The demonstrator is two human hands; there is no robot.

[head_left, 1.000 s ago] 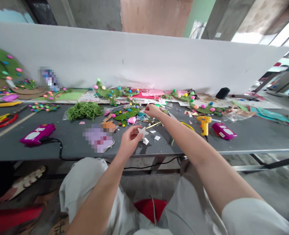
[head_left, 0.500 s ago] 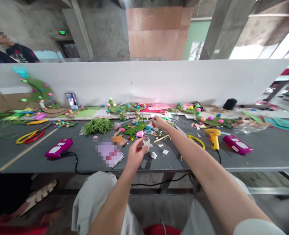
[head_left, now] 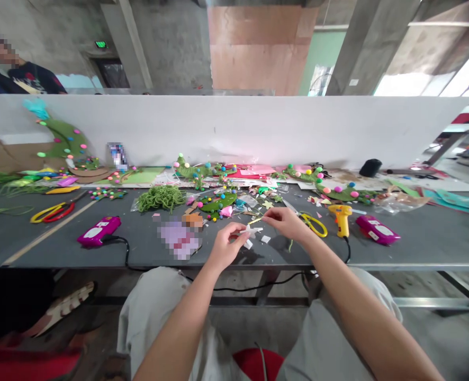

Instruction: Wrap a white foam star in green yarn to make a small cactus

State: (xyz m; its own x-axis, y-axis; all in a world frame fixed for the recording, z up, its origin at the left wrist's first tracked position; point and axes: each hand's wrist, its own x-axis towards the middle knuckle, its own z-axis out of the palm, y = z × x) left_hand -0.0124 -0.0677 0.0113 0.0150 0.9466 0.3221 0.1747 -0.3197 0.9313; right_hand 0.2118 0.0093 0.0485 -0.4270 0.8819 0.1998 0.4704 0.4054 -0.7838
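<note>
My left hand (head_left: 230, 244) pinches a small white star (head_left: 252, 232) by one side, just above the table's front part. Close to the right of it is my right hand (head_left: 285, 222), thumb and forefinger pressed together; whatever they hold, if anything, is too small to make out. A thin yellowish strip (head_left: 254, 221) lies by its fingertips. White paper scraps (head_left: 265, 239) are scattered below the hands. Beyond them, a pale green star (head_left: 267, 205) rests among the clutter, with a green felt piece with pompoms (head_left: 218, 203) to its left.
Yellow-handled scissors (head_left: 314, 225), a yellow glue gun (head_left: 341, 219) and a purple box (head_left: 377, 230) lie to the right. On the left are green yarn (head_left: 161, 198), another purple box (head_left: 99, 231) with a cable, and red and yellow scissors (head_left: 54, 211). A white partition (head_left: 234, 129) stands behind.
My right hand has drawn back from the heap toward me, now close to the star. My left hand still grips the star and has shifted slightly right.
</note>
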